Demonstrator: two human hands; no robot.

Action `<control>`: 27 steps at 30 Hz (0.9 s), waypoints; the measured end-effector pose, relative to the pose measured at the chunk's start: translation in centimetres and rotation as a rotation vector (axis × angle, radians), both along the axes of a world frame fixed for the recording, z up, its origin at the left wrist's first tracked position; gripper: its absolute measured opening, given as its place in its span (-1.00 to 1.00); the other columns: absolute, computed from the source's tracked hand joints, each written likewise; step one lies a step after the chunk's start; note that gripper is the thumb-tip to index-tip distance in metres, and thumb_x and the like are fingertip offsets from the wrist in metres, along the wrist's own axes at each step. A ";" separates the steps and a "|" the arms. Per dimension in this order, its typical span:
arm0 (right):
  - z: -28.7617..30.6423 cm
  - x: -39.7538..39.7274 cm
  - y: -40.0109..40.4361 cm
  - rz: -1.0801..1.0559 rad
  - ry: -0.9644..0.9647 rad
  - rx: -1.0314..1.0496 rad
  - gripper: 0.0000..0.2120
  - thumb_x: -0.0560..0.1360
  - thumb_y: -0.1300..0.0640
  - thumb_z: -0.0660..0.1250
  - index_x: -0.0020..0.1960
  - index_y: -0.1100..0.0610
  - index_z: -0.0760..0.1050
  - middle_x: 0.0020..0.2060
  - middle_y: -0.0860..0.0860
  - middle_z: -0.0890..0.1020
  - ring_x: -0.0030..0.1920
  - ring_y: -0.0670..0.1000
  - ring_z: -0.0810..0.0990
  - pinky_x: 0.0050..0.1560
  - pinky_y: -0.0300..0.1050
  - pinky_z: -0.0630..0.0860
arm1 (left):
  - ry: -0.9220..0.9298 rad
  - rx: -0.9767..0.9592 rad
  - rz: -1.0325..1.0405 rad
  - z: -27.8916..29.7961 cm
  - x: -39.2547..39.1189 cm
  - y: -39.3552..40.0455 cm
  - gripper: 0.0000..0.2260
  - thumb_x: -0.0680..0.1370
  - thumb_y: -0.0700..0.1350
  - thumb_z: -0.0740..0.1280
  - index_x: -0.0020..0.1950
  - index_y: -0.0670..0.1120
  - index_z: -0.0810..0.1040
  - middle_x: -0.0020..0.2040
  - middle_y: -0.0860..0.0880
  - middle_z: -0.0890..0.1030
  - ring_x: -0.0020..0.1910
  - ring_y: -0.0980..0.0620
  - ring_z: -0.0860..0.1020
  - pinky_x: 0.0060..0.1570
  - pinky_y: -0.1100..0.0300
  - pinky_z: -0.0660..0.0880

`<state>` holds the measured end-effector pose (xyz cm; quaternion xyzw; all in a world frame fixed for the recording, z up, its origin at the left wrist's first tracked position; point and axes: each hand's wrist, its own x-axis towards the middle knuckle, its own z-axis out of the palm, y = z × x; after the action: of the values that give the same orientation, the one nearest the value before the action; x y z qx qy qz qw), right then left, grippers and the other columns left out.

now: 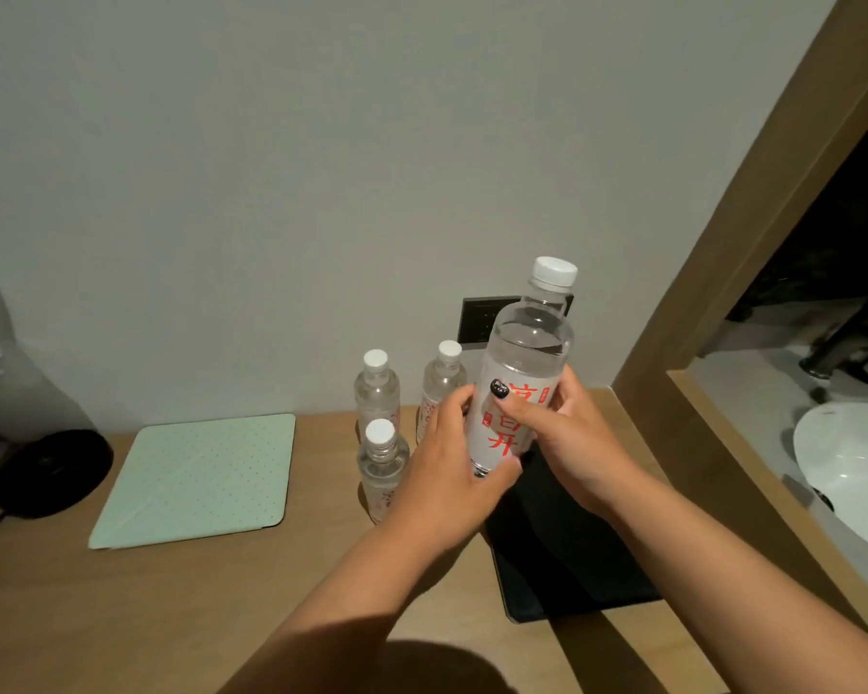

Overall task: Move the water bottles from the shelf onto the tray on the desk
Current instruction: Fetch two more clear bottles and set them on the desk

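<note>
A clear water bottle (522,363) with a white cap and red lettering is held upright in the air above the dark tray (572,568) on the wooden desk. My right hand (567,438) grips its label from the right, thumb across the front. My left hand (447,468) cups the bottle's base from the left and below. Three more bottles stand on the desk left of the tray: one at the back left (377,393), one at the back right (442,383), one in front (382,468).
A pale green dotted pad (196,483) lies flat on the desk at left. A round black object (51,473) sits at the far left. A dark wall socket (482,320) is behind the bottles. A wooden frame (722,273) rises at the right, with a white basin (843,468) beyond it.
</note>
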<state>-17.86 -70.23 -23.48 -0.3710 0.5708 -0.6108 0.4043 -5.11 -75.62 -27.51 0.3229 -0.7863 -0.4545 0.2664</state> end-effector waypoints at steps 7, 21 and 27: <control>3.2 -3.0 0.5 0.018 0.302 0.075 -0.36 0.23 -0.02 0.49 0.29 -0.13 0.39 0.19 -0.09 0.56 0.19 -0.07 0.54 0.13 -0.09 0.53 | 0.006 -0.032 0.093 -1.2 -1.5 -0.5 -0.43 0.40 -0.03 0.48 0.22 0.22 0.19 0.20 0.15 0.41 0.16 0.19 0.45 0.04 0.28 0.48; 5.9 -5.1 -3.2 0.004 0.598 0.158 -0.77 0.49 0.21 0.35 0.14 0.09 0.52 -0.03 0.07 0.65 -0.03 0.18 0.62 -0.13 -0.01 0.62 | -0.145 0.036 0.031 -2.2 -1.0 -2.9 -0.38 0.40 -0.02 0.49 0.32 0.17 0.21 0.23 0.18 0.40 0.18 0.21 0.41 0.07 0.28 0.46; 4.3 -4.9 -4.1 0.018 0.704 0.168 -0.76 0.47 0.20 0.36 0.13 0.07 0.51 -0.03 -0.04 0.62 -0.05 0.01 0.62 0.00 0.00 0.60 | -0.320 -0.226 -0.020 -0.8 1.7 -5.8 -0.36 0.38 0.09 0.48 0.40 0.18 0.30 0.31 0.19 0.42 0.26 0.23 0.39 0.23 0.22 0.39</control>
<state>-22.76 -74.34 -19.14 -0.5289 0.7201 -0.3929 0.2176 -3.36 -81.44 -28.29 0.3512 -0.8677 -0.3090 0.1680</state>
